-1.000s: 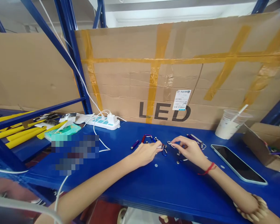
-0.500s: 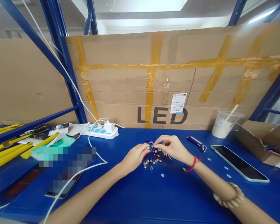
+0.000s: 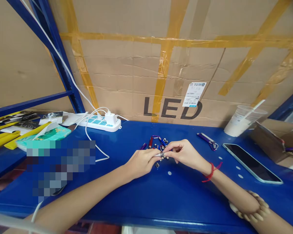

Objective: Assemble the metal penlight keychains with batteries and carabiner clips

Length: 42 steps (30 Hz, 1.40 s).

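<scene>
Silver-grey held piece [image 3: 158, 155]; plain blue tabletop [image 3: 197, 201].
Tube [image 3: 150, 142]: red. Clip [image 3: 205, 139]: purple and silver. Power strip [image 3: 102, 123]: white, turquoise socket panels. Phone [image 3: 251, 162]: black screen, pale mint edge. Cardboard [image 3: 124, 81]: brown, crossed by amber tape [image 3: 160, 81], black lettering [image 3: 171, 108]. Wrist cord [image 3: 212, 172]: red. Bead bracelet [image 3: 263, 209]: cream and brown.

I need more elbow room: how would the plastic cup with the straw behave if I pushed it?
The cup may tip if pushed high up, as it narrows toward its base. Its clear, thin-looking wall would probably flex. The straw, poking out of the top, could swing if jolted.
</scene>
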Tool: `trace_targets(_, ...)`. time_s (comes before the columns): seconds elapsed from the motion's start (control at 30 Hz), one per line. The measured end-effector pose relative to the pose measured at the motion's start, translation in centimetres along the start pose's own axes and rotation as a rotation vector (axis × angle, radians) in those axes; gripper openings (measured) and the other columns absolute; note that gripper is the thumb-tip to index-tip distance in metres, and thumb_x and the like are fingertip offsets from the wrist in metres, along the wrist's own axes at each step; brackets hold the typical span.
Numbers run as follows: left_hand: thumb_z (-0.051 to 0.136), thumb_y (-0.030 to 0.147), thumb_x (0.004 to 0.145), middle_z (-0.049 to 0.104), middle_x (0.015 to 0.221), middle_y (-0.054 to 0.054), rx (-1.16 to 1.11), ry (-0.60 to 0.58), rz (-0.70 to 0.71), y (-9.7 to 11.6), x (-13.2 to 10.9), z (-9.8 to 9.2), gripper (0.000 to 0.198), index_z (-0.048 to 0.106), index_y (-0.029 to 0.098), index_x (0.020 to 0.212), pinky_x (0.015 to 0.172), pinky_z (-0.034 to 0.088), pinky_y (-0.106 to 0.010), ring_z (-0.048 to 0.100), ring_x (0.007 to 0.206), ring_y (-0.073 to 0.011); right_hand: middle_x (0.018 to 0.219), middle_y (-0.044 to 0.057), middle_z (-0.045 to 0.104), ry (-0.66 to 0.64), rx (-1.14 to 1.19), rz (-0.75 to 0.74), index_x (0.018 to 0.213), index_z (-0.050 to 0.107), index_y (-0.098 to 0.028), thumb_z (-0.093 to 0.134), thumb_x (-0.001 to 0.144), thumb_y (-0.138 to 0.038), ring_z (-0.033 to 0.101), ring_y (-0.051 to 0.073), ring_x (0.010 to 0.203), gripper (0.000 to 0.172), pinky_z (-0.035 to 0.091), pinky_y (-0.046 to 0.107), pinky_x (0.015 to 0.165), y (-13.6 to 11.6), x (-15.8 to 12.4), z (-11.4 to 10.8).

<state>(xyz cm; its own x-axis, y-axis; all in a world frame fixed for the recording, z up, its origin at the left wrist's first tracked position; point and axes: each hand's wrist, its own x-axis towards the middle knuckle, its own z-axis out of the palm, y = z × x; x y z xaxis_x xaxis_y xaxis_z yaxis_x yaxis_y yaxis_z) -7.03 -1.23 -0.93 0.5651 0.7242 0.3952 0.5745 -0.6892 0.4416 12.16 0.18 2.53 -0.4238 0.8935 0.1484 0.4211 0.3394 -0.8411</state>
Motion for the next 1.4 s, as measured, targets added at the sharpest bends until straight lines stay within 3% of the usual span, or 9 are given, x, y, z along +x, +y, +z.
trace_targets(0.23,0.037,0.031,0.090,0.066,0.074,0.000,-0.002,-0.028,-0.058,0.9,-0.4,0.3,0.023,0.057,0.021,0.083,0.054,0.037,-0.020,0.060,0.063,-0.0115,0.062,0.004,0.065,-0.001,-0.107,-0.113,0.064,0.068,-0.015,0.066,0.069,-0.045,0.048,0.007,0.041,0.030,0.038,0.019,0.040,0.4,-0.3,0.0)
trace_targets(0.43,0.037,0.029,0.089,0.066,0.072,0.001,0.076,-0.017,-0.101,1.3,-0.7,0.7,0.024,0.056,0.020,0.078,0.050,0.032,-0.020,0.058,0.060,-0.0107,0.060,0.003,0.062,0.061,-0.176,-0.166,0.061,0.066,-0.016,0.063,0.073,-0.044,0.045,0.006,0.042,0.031,0.035,0.020,0.040,0.5,-0.8,0.7)
trace_targets(0.53,0.035,0.028,0.089,0.066,0.074,0.000,0.145,-0.005,-0.078,1.3,-0.8,0.9,0.024,0.056,0.020,0.081,0.049,0.031,-0.020,0.059,0.063,-0.0112,0.054,0.002,0.060,0.079,-0.160,-0.139,0.059,0.065,-0.015,0.063,0.072,-0.045,0.042,0.006,0.039,0.033,0.034,0.020,0.038,0.6,-1.0,1.1)
trace_targets(0.7,0.034,0.028,0.090,0.066,0.073,-0.001,0.247,0.013,-0.064,1.1,-0.9,1.1,0.025,0.056,0.020,0.083,0.048,0.030,-0.020,0.060,0.063,-0.0116,0.039,0.000,0.052,0.043,-0.041,0.029,0.063,0.067,-0.013,0.065,0.068,-0.048,0.040,0.007,0.031,0.036,0.032,0.020,0.033,0.7,-1.2,1.3)
trace_targets(0.93,0.031,0.030,0.092,0.065,0.078,-0.002,0.239,-0.009,-0.093,1.0,-0.3,1.1,0.027,0.056,0.020,0.089,0.055,0.039,-0.019,0.060,0.072,-0.0133,0.037,0.000,0.053,0.020,0.059,0.131,0.063,0.068,-0.013,0.070,0.061,-0.049,0.044,0.008,0.029,0.036,0.036,0.019,0.031,0.9,-0.7,1.0)
trace_targets(1.23,0.037,0.034,0.090,0.063,0.091,-0.002,0.003,0.025,-0.157,0.8,0.3,0.8,0.021,0.053,0.022,0.098,0.072,0.046,-0.024,0.060,0.083,-0.0151,0.044,0.001,0.057,-0.029,0.059,0.104,0.073,0.072,-0.013,0.065,0.067,-0.052,0.049,0.008,0.036,0.040,0.042,0.018,0.036,0.9,-0.2,-0.2)
trace_targets(1.4,0.038,0.029,0.090,0.060,0.094,-0.004,-0.048,0.090,-0.139,1.0,0.4,0.8,0.017,0.050,0.020,0.097,0.076,0.045,-0.027,0.056,0.086,-0.0159,0.047,0.001,0.059,0.013,0.062,0.040,0.078,0.071,-0.013,0.065,0.067,-0.051,0.048,0.008,0.037,0.040,0.040,0.019,0.037,0.6,-0.2,-0.5)
